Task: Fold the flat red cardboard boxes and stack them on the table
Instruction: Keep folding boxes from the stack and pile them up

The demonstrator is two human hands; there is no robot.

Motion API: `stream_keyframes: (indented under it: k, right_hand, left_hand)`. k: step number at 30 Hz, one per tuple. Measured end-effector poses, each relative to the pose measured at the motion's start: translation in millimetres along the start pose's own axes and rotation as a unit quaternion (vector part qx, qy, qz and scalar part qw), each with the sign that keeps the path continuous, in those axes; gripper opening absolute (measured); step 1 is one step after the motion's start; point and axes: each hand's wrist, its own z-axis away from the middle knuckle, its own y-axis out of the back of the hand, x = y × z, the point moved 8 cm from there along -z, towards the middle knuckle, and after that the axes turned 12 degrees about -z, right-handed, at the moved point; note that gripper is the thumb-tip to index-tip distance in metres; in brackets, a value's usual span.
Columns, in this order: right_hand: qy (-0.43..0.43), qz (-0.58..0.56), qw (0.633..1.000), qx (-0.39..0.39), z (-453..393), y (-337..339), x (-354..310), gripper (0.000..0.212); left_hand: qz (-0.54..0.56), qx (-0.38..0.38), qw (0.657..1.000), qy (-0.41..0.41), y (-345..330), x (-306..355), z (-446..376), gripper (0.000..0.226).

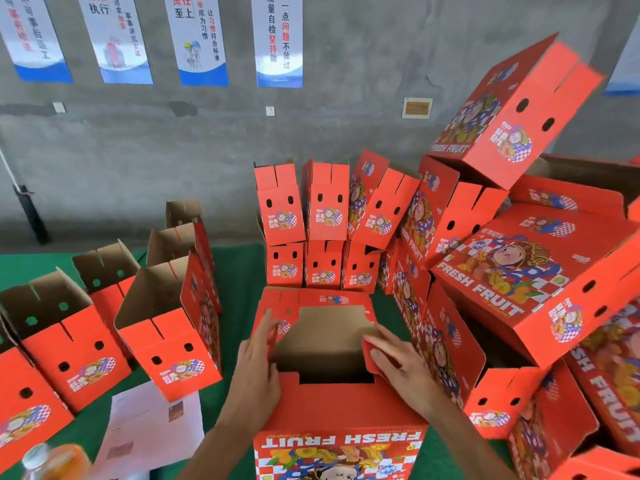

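Head view, red box (pixel 341 407) – open-topped, brown inside

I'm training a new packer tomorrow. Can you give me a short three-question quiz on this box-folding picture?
1. True or false: the box being folded is already closed on top.
2. What does each hand touch? A) a side flap B) the paper sheet C) the bottle
3. What colour is the table cover?

Key:
1. False; its top is open, brown inside showing.
2. A; the left hand is on the left flap, the right hand on the right flap.
3. Green.
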Motion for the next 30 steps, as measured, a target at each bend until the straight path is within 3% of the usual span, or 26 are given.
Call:
stream_keyframes:
  k: [5, 9, 14, 19, 26, 28, 30]
  right_hand:
    - [0.042, 0.054, 0.997, 0.027, -3.2, -1.4, -3.4, 0.033]
    - [0.077, 0.053, 0.994, 0.061, -9.6, 16.4, -5.5, 0.034]
    - [0.101, 0.102, 0.988, 0.062, -19.6, 23.6, -4.7, 0.032]
    - [0.177, 0.186, 0.964, 0.065, -12.7, 25.2, -13.0, 0.040]
    - [0.271, 0.293, 0.909, 0.115, -0.9, 32.1, -33.7, 0.034]
    - [0.234, 0.280, 0.926, 0.098, -9.9, 43.0, -34.2, 0.028]
    - [0.185, 0.227, 0.956, 0.033, -16.5, 43.0, -26.3, 0.019]
  left_hand:
    - [0.054, -0.065, 0.996, -0.029, -14.1, -11.8, 3.2, 0.078]
    - [0.160, -0.114, 0.980, 0.013, -20.7, -14.4, 1.0, 0.069]
    - [0.201, -0.134, 0.969, 0.045, -22.0, -15.4, 1.2, 0.044]
    - [0.116, -0.142, 0.983, -0.026, -27.8, -5.3, 4.5, 0.042]
    - [0.073, -0.190, 0.978, -0.043, -41.3, -4.5, 4.8, 0.038]
    - [0.078, -0.203, 0.975, -0.039, -44.3, -1.0, 3.0, 0.039]
    - [0.058, -0.203, 0.977, -0.037, -45.3, 1.9, 0.3, 0.046]
